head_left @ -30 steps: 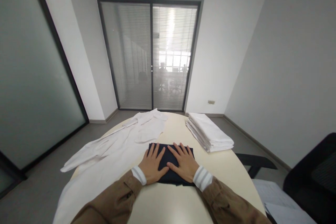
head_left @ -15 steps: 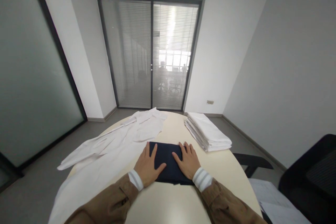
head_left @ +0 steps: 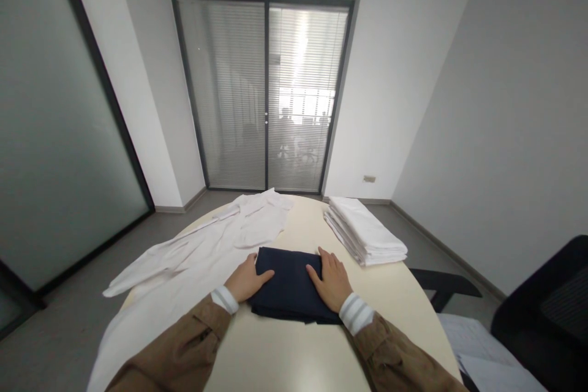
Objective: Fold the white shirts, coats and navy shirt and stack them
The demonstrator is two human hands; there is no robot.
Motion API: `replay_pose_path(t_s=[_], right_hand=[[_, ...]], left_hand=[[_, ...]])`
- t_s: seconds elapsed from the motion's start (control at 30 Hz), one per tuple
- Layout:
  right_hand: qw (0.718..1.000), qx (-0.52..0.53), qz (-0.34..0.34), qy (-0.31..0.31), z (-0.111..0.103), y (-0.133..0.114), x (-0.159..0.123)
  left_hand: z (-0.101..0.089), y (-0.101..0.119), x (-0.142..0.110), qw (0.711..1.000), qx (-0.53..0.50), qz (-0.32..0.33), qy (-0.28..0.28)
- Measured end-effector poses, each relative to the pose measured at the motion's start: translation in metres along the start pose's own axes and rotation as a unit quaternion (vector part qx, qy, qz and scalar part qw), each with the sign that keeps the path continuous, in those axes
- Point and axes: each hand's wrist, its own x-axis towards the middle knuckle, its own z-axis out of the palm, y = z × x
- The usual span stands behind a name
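A folded navy cloth [head_left: 290, 286] lies flat on the round table [head_left: 275, 355] in front of me. My left hand [head_left: 248, 280] grips its left edge, thumb on top and the other fingers round the side, partly hidden. At the opposite edge, my right hand [head_left: 331, 278] has its thumb on the cloth and its fingers along the right side. A white long-sleeved garment [head_left: 202, 251] is spread out to the left of the cloth. Beyond my right hand sits a stack of folded white cloth [head_left: 367, 233].
A black chair [head_left: 551, 312] with an armrest [head_left: 445, 282] stands close to the table on the right. White sheets [head_left: 482, 343] lie beside it, below table height. Behind the table is a glazed door [head_left: 266, 92] with blinds.
My left hand has slid left, from lying flat on the navy cloth to its left edge. My right hand has shifted slightly outward to the right edge.
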Motion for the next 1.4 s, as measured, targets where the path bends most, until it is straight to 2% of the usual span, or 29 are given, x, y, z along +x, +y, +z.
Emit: replay_pose_path(t_s=[0.13,0.27,0.43,0.5,0.6,0.67,0.73,0.8,0.87,0.93,1.0,1.1,1.2,1.3,1.4], right_hand=[[1.0,0.011,-0.011,0.005,0.0,0.001,0.0],[0.999,0.032,-0.029,0.023,0.004,0.005,0.001],[0.993,0.09,-0.063,0.049,0.012,0.016,0.006],[0.987,0.133,-0.071,0.06,0.016,0.021,0.01],[0.971,0.222,-0.04,0.08,0.017,0.025,0.016],[0.946,0.308,0.007,0.104,0.014,0.025,0.019],[0.897,0.423,0.062,0.109,0.007,0.023,0.021],[0.83,0.546,0.095,0.058,-0.002,0.019,0.02],[0.769,0.633,0.085,-0.035,-0.011,0.015,0.016],[0.735,0.668,0.06,-0.098,-0.017,0.011,0.011],[0.721,0.684,0.045,-0.107,-0.02,0.007,0.006],[0.723,0.685,0.04,-0.083,-0.022,0.006,0.003],[0.754,0.654,0.02,-0.056,-0.025,0.011,0.007],[0.783,0.622,-0.007,-0.014,-0.033,0.021,0.013],[0.786,0.618,-0.003,0.017,-0.048,0.031,0.019]], left_hand=[[-0.004,0.007,-0.003,0.998,0.046,-0.015,-0.047],[-0.005,0.016,-0.007,0.993,-0.002,0.006,-0.115],[0.002,0.015,-0.009,0.992,-0.101,0.04,-0.063],[0.008,0.013,-0.009,0.984,-0.168,0.022,-0.059],[0.014,0.014,-0.011,0.959,-0.28,-0.008,-0.04],[0.015,0.017,-0.011,0.944,-0.328,0.016,-0.026],[0.016,0.019,-0.012,0.931,-0.362,0.037,-0.028],[0.016,0.022,-0.012,0.917,-0.397,0.029,-0.034],[0.016,0.023,-0.012,0.904,-0.426,0.014,-0.03],[0.015,0.024,-0.011,0.897,-0.441,0.01,-0.021],[0.013,0.024,-0.01,0.896,-0.443,0.009,-0.017],[0.011,0.023,-0.009,0.905,-0.425,0.0,-0.009],[0.01,0.02,-0.006,0.908,-0.419,-0.004,0.007],[0.013,0.015,-0.002,0.909,-0.415,0.024,0.015],[0.016,0.007,0.003,0.941,-0.334,0.056,0.018]])
